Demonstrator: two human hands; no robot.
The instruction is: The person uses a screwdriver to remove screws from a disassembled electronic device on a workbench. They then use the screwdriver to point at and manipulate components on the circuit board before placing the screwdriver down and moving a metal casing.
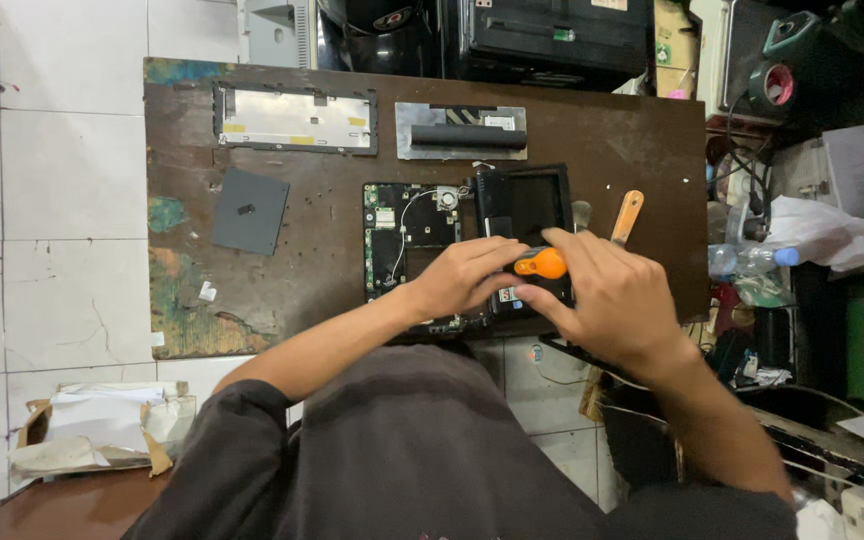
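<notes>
While both hands meet at the centre of the frame, the right hand (614, 290) has its fingers curled together around the orange handle of a screwdriver (541, 264), whose tip I cannot see. Just left of it, the left hand (466, 274) lies on the opened laptop (407, 235), fingers bent and close together, touching the screwdriver handle; whether it clamps anything I cannot tell. That laptop, with its circuit board bared, sits mid-frame on a worn brown table (322, 275). Just right of the hands lies a wooden-handled brush (626, 216). Toward the upper left rests a silver metal panel (294, 118), with a dark square cover (249, 210) below it; a long black battery (468, 135) lies at upper centre
</notes>
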